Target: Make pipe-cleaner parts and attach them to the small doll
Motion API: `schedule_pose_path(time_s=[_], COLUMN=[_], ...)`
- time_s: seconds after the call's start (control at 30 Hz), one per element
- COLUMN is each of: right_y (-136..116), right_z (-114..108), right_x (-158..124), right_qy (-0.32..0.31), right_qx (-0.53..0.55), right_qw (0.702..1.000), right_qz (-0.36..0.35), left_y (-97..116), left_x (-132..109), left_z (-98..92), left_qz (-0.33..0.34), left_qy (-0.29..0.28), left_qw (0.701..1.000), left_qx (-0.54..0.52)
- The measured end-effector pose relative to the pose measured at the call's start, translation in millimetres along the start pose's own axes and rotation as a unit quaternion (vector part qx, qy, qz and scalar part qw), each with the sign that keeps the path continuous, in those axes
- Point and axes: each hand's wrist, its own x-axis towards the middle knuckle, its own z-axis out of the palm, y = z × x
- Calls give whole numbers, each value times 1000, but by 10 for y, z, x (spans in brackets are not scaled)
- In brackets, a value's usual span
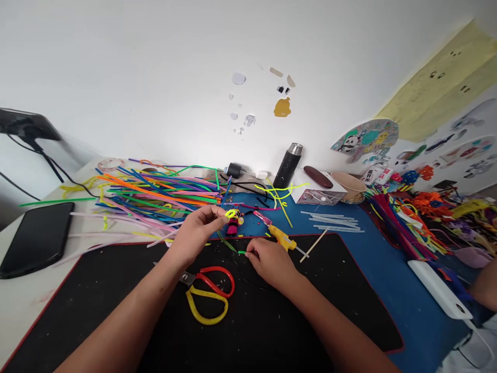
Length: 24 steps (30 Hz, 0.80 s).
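Note:
My left hand (198,228) pinches a small craft figure (233,221) with a yellow pipe-cleaner loop on top and a pink and black body, held just above the black mat (116,311). My right hand (269,261) rests on the mat with fingertips closed on a short green pipe-cleaner piece (243,252). A yellow glue gun (280,236) lies just beyond the right hand. Scissors with one red and one yellow handle (209,292) lie on the mat between my forearms.
A heap of coloured pipe cleaners (155,194) covers the back left. A dark phone (37,238) lies at far left. A black flask (288,166), a box (318,194), white sticks (334,220) and more craft clutter (423,207) stand at the right. Another person's arm (485,285) shows at the right edge.

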Motion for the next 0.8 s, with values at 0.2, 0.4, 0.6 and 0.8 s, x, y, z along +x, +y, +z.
schedule_pose_path(time_s=[0.2,0.4,0.6,0.8], right_y=[-51,-127,-251,-284], right_z=[-30,-31,-20,-92], right_x=[8,162,448,630], right_qy=[28,68,28,118], right_qx=[68,330,551,615], right_qw=[997,941,833,778], right_qz=[6,27,54,52], left_y=[68,89,76,61], left_x=[-20,-12,1,19], left_z=[45,18,-21,-58], left_qz=[-10,-2,4,12], left_qy=[-2,4,-1,-18], left_qw=[1000,1000,1000,995], left_qx=[1,11,25,102])
